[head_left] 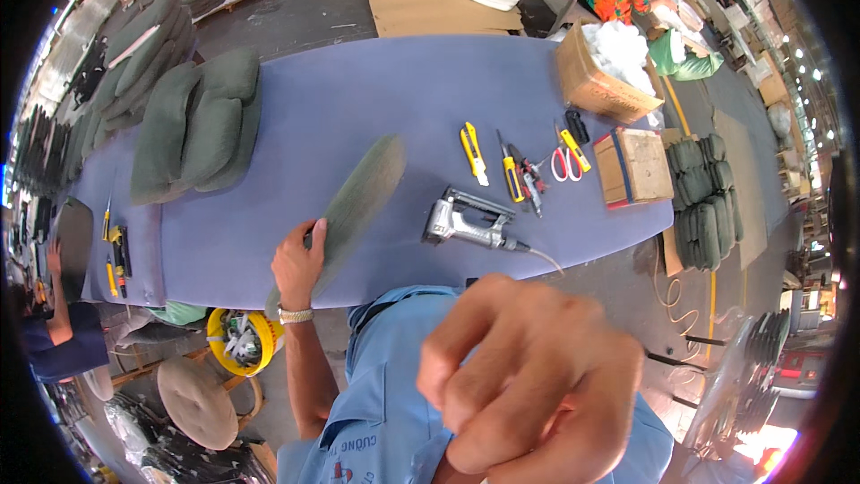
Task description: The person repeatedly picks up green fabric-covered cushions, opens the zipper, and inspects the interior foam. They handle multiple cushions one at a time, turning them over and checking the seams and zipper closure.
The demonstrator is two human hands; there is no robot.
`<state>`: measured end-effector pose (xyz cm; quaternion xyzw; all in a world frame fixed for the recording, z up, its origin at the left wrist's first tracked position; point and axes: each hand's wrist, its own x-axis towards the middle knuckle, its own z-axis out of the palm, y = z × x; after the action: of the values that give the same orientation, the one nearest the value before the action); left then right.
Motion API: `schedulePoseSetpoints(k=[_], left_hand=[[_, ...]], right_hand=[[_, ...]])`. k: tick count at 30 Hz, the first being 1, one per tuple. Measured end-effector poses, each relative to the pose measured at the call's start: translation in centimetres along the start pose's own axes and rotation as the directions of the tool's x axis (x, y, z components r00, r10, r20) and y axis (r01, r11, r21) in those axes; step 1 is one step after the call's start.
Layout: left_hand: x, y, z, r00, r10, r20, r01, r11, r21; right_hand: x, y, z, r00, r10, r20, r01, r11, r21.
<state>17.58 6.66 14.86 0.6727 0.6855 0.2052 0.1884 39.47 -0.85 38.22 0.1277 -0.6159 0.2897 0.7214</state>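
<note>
My left hand [297, 260] is closed on a long dark green fabric-covered panel [363, 193], thumb on its face, near the table's front edge. The panel is seen at a steep slant and its far end is a little blurred. My right hand [537, 381] is raised close to the camera, its fingers curled in; whatever they hold, if anything, is hidden. On the blue-covered table [340, 81], a silver staple gun [466, 222] with an air hose lies on its side, to the right of the panel.
Beyond the staple gun lie a yellow utility knife [472, 152], a yellow-handled screwdriver [511, 177], pliers [532, 186] and red-handled scissors [566, 164]. Green cushions [197, 134] are stacked at left. Right stand a box of white stuffing [598, 81] and a wooden block [634, 168]. Co-workers stand left and far right.
</note>
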Motion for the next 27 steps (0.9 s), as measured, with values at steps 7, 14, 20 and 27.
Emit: schedulePoseSetpoints(k=[7, 14, 20, 27], left_hand=[[1.8, -2.0, -1.6, 0.993, 0.094, 0.074, -0.087, 0.992, -0.093], [-0.8, -8.3, -4.9, 0.951, 0.152, 0.269, -0.146, 0.988, -0.042], [-1.7, -15.9, -5.6, 0.941, 0.177, 0.288, -0.15, 0.982, -0.113], [7.6, -20.5, -4.0, 0.984, 0.029, 0.174, 0.023, 0.956, -0.291]], right_hand=[[0.0, 3.5, 4.8, 0.962, -0.121, -0.244, 0.099, 0.99, -0.102], [-0.1, 5.8, 7.2, 0.975, 0.215, -0.059, -0.221, 0.962, -0.158], [-5.8, 8.8, 7.2, 0.68, 0.661, -0.317, -0.725, 0.541, -0.426], [-23.0, 9.3, 6.5, 0.174, 0.599, -0.781, -0.945, -0.12, -0.303]])
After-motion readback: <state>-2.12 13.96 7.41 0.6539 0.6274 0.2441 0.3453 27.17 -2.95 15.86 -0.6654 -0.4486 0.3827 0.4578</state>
